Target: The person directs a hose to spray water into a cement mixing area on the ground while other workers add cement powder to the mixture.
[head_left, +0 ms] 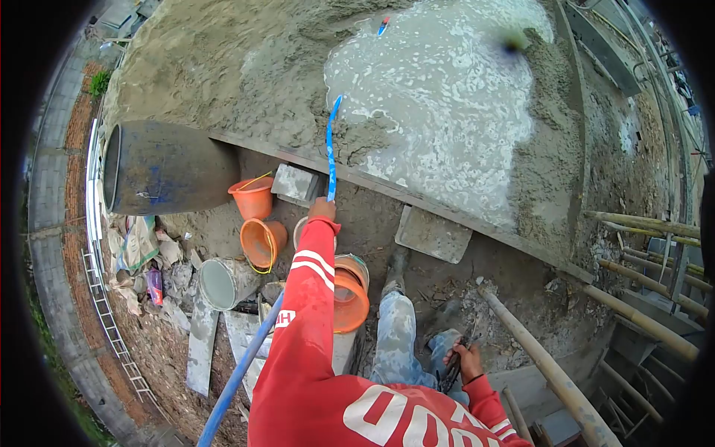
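My left hand (322, 209) reaches forward past the board edge, closed on the near end of a long blue plastic-looking strip (331, 149) with pale marks. The strip's far tip is over the edge of the whitish liquid (439, 97), which pools in grey wet sand (246, 82). Close to my body, my right hand (468, 362) is closed around a dark, stringy thing (450, 372), whose kind I cannot make out. A small red and blue object (383, 27) lies at the far part of the pool.
Left of my arm are a large dark drum (171, 167), orange buckets (255, 197) and a bucket of grey liquid (217, 284). A wooden board (417, 195) edges the sand. Bamboo poles (544, 357) stand at right, and a blue pole (238, 376) slants at lower left.
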A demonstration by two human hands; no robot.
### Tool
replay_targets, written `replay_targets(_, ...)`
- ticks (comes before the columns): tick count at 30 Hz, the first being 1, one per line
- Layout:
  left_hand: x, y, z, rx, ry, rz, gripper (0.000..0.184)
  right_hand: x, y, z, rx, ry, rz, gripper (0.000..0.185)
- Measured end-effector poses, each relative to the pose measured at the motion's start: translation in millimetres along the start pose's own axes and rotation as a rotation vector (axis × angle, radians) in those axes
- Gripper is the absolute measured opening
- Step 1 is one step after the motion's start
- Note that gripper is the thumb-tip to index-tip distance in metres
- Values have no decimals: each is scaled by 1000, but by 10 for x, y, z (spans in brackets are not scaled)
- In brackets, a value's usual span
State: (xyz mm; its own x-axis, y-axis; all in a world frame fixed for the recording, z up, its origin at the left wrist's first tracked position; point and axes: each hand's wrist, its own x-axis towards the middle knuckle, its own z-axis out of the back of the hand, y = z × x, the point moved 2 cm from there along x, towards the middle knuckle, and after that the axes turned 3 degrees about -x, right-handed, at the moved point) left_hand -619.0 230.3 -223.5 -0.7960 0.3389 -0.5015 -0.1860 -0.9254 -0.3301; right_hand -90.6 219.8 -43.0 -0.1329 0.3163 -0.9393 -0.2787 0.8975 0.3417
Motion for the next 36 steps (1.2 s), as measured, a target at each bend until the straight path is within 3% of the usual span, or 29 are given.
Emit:
replay_targets(3,-691,-877,117,-48,-35,-119,29,66,-27,49,39,-26,-8,6)
replay_targets(6,-1218,-1460,3,-180,75,-264,29,105,37,80,90,-31,1,7)
replay_targets(11,-1817,-1875,-399,-277,222,-354,29,209,337,179,52,17,56,10)
replay_targets(13,-1924,-1833,-625,-285,280,-367,27,358,450,319,-19,44,102,12)
replay_targets(17,-1928,-1421,-1014,86,393,12,30,397,814,608,-51,75,120,12)
replay_targets(19,-2010,-1249,-978,171,389,89,28,435,909,841,-91,77,142,15)
replay_targets(25,-1957,-767,-870,285,191,181,24,401,1021,1479,-120,-86,150,21)
replay_targets(29,-1829,-461,-651,189,202,219,25,445,956,1614,-95,-148,134,25)
replay_targets(34,-2188,-625,-351,165,-78,-6,35,383,1087,1184,-134,-132,220,20)
replay_targets(36,-2096,-490,-747,-123,-61,-249,48,145,1302,748,-30,-3,163,13)
